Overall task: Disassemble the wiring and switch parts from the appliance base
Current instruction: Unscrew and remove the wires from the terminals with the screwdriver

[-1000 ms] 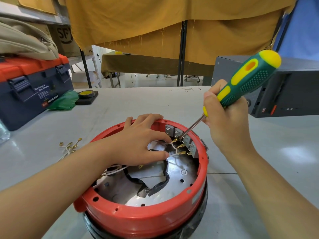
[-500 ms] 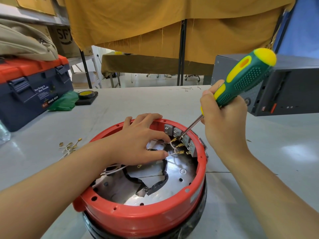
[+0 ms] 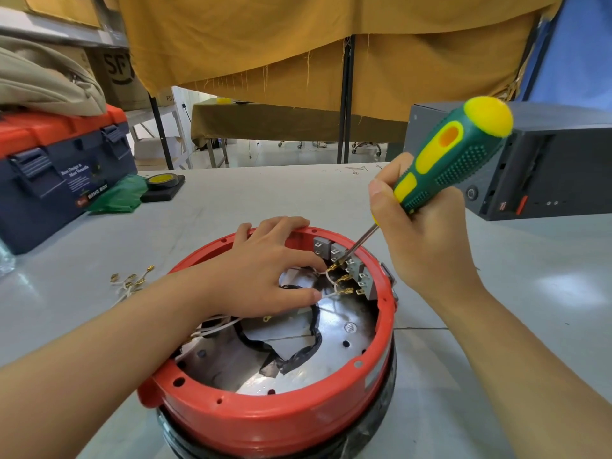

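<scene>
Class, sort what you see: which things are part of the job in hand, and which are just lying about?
In the job:
red base
screwdriver
switch block
white wires
left hand
right hand

Lying about:
toolbox
tape roll
grey box
loose terminals

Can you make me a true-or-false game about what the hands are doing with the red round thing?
1. The right hand holds a green and yellow screwdriver. True.
2. The screwdriver's tip is at the grey switch blocks inside the red appliance base. True.
3. The left hand is holding a hammer. False: it rests inside the base, fingers at the white wires.
4. The blue toolbox stands on the person's right side. False: it stands on the left.
5. Some loose wires with gold ends lie on the table. True.
</scene>
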